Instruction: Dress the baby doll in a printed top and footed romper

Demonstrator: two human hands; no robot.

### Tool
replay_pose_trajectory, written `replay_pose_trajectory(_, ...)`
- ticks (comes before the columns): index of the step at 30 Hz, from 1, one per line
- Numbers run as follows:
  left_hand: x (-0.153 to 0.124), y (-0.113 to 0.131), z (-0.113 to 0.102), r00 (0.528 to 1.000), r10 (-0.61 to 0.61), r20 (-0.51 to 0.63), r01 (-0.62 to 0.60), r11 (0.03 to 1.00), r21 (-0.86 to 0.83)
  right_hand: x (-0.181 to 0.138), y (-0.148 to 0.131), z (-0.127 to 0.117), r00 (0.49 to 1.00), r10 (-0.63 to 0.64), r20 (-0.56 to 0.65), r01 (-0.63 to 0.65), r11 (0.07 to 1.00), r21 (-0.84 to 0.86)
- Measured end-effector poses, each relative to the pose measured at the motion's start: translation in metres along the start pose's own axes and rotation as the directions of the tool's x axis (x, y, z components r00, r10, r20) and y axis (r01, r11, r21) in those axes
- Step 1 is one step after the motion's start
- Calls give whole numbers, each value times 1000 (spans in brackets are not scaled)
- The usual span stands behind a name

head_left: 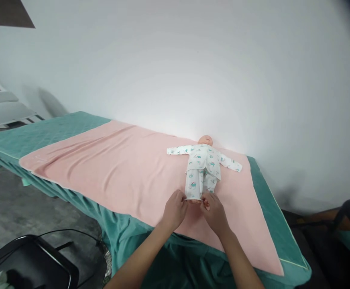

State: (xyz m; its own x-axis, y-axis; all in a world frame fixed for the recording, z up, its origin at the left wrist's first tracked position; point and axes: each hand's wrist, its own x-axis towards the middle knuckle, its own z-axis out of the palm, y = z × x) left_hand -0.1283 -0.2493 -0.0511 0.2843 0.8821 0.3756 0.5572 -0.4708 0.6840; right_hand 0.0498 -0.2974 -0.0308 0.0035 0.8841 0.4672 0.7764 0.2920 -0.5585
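A baby doll lies on its back on a pink blanket, its head toward the wall and its feet toward me. It wears a white printed top with both sleeves spread out, and matching trousers. My left hand pinches the left corner of one trouser leg's hem. At the other corner of that same hem, the fingers of my right hand are closed on the cloth. A bit of the doll's foot shows under the hem between my hands.
The blanket lies over a green-covered bed that runs along a white wall. A black chair with a cable stands at the lower left. White furniture is at the far left. Dark furniture stands at the right.
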Motion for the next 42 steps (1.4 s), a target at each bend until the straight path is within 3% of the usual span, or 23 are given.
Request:
replay_pose_trajectory(4, -6, 2, 7, 981, 193, -22, -194, 978, -75, -3, 3, 6, 999, -31, -34, 31, 999, 9)
replay_pose_trajectory(7, -3, 5, 16, 953, 303, 12, -303, 952, 44, -1, 3, 9, 999, -51, -15, 51, 999, 0)
replay_pose_trajectory(10, 5, 4, 25, 952, 303, 45, -307, 941, 142, 1, 2, 10, 997, -71, 13, 72, 997, -28)
replay_pose_trajectory(13, 8, -1, 28, 950, 305, 72, -312, 943, 119, 1, 1, 10, 996, -83, 21, 84, 995, -50)
replay_pose_trajectory(22, -1, -5, 30, 967, 256, 7, -256, 963, 85, -7, 1, 17, 990, -137, -41, 126, 971, -205)
replay_pose_trajectory(27, -2, -1, 30, 977, 213, -17, -208, 966, 154, -7, 3, 11, 992, -123, -43, 118, 988, -97)
replay_pose_trajectory(33, 5, 22, 26, 953, 302, 5, -293, 921, 257, -4, 41, -8, 993, 104, -55, -90, 971, 221)
replay_pose_trajectory(38, 21, 41, 33, 922, 355, 151, -386, 854, 349, -3, 67, 1, 965, 245, -91, -232, 963, 138)
replay_pose_trajectory(42, 35, 45, 43, 932, 325, 159, -361, 819, 446, 3, 69, 16, 932, 344, -115, -323, 932, 166)
